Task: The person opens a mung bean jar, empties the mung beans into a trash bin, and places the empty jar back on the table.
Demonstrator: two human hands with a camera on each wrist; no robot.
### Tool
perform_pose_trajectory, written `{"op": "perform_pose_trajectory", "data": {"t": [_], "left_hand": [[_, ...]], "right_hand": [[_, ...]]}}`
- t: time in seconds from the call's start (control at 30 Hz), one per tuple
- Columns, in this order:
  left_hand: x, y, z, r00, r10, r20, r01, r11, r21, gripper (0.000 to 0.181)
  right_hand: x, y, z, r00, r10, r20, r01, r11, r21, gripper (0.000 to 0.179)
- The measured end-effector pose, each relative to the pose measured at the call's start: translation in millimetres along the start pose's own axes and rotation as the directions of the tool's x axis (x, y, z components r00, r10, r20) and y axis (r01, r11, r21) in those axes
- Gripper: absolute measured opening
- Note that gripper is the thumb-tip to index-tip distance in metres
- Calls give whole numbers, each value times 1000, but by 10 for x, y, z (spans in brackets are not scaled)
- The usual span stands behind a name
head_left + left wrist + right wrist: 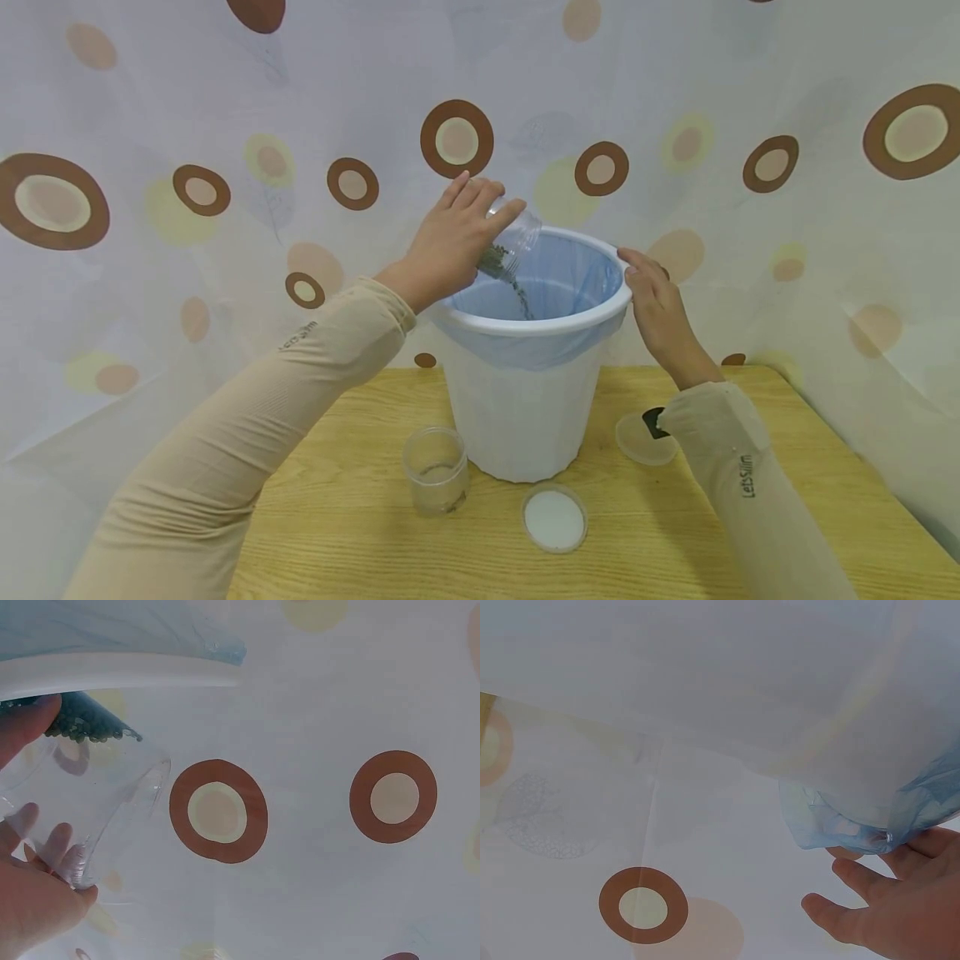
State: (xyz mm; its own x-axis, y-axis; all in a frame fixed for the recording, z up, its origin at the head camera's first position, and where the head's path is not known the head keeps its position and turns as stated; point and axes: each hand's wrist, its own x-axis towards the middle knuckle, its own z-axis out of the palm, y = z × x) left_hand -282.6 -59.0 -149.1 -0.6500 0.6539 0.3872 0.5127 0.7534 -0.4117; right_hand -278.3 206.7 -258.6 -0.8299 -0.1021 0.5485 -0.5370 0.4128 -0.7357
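My left hand (453,237) grips a clear plastic jar (517,227), tilted over the white trash bin (517,417). Small dark-green grains (495,262) lie along the jar's lower side and fall in a thin stream into the bin. In the left wrist view, the fingers wrap the clear jar (112,780) and the grains (86,720) collect near the bin's rim (150,669). A blue bag (570,271) lines the bin and folds over its edge. My right hand (663,321) touches the bin's right rim, its fingers fairly straight in the right wrist view.
A second clear jar (437,471) stands on the wooden table (337,517), left of the bin, with a little something at its bottom. A round white-centred lid (555,519) lies in front. Another translucent lid (643,442) lies at right. Patterned sheeting (390,83) hangs behind.
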Motion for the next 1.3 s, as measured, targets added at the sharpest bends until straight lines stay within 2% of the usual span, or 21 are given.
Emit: {"op": "perform_pose_trajectory", "data": {"t": [0.33,0.6,0.97,1.3], "left_hand": [[20,13,13,1000,16,3,-16,999,36,73],[31,10,45,999,45,-6,-44,994,97,72],[25,-4,67,991,128,-42,-117,973,201,69],[13,-4,54,989,144,-36,-132,964,229,70]], "right_hand": [[-2,5,0,1000,0,3,0,1000,-4,51],[-7,0,1,1000,-4,2,4,1000,-2,51],[-7,5,8,1000,-2,-4,2,1000,6,51],[-6,9,2,1000,0,-5,0,1000,9,51]]}}
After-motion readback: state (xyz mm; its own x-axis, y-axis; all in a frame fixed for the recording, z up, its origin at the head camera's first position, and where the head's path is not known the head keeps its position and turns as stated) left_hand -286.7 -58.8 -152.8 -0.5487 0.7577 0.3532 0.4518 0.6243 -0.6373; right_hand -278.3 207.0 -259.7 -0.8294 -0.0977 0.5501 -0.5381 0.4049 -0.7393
